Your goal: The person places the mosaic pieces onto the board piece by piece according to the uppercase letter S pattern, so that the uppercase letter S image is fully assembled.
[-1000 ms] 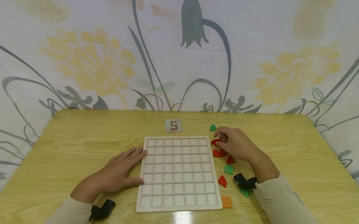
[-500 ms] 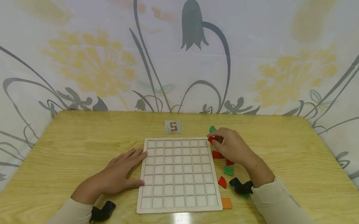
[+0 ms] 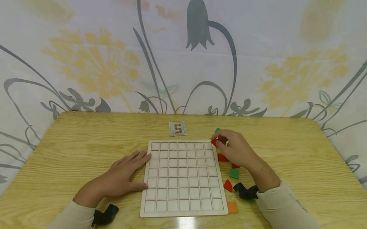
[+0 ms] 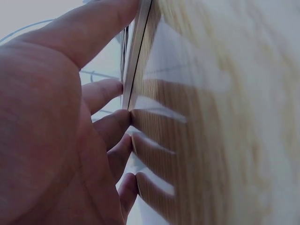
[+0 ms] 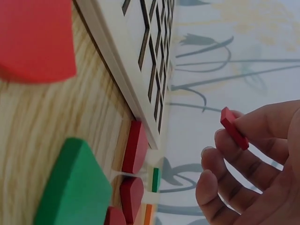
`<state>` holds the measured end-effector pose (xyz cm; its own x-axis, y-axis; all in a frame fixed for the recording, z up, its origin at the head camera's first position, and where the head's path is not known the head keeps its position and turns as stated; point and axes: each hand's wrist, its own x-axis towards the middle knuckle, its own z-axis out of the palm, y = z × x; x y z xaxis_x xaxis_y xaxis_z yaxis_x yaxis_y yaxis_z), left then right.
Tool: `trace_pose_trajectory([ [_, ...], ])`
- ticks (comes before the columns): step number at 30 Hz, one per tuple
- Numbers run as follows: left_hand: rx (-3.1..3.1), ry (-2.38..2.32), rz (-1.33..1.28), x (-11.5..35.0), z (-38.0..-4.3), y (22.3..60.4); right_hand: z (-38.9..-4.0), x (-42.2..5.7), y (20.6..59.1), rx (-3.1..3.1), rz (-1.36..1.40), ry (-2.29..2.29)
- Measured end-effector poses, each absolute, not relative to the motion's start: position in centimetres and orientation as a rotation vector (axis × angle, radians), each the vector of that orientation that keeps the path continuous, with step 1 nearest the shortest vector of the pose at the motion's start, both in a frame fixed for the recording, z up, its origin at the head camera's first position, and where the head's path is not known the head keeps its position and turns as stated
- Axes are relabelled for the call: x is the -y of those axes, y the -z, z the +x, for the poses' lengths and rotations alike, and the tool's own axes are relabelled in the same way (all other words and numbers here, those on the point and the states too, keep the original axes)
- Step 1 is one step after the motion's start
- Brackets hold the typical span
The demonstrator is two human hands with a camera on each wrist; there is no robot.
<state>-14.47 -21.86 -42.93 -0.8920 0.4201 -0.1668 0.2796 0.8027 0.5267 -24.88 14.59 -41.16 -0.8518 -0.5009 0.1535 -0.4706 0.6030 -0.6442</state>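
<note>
The right hand (image 3: 234,145) is pinching a red piece (image 3: 214,142), its grip clamped on it between thumb and forefinger. That piece is hanging tilted over the far right corner of the white board (image 3: 179,216), and the right wrist view is showing it raised off the surface. The remaining fingers are curling loosely below.

The left hand (image 3: 120,180) is resting at the board's left side, its grip spread apart, thumb and fingertips touching the edge.

Just beyond the right hand, a green wedge (image 3: 217,130) is peeking out. Other red pieces (image 3: 222,157) are lying just beside the board's right edge, partly hidden by the hand. Nearer, a green square (image 3: 234,174) is lying flat, then a red wedge (image 3: 228,185), and an orange square (image 3: 232,207) is sitting against the board's near right corner.

A small card (image 3: 178,128) is lying beyond the board's far edge, showing an S-like figure on a grid. The wooden worktop (image 3: 80,138) is carrying everything, and a flower-patterned cloth (image 3: 161,65) is standing behind it.
</note>
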Motion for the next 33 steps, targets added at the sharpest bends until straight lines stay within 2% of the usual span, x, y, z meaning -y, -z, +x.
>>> trace_pose_trajectory([
  [33, -2.719, -0.745, 0.544, 21.8, -14.4, 43.0, -23.6, -11.9, 40.4, -2.762, -0.891, 1.379],
])
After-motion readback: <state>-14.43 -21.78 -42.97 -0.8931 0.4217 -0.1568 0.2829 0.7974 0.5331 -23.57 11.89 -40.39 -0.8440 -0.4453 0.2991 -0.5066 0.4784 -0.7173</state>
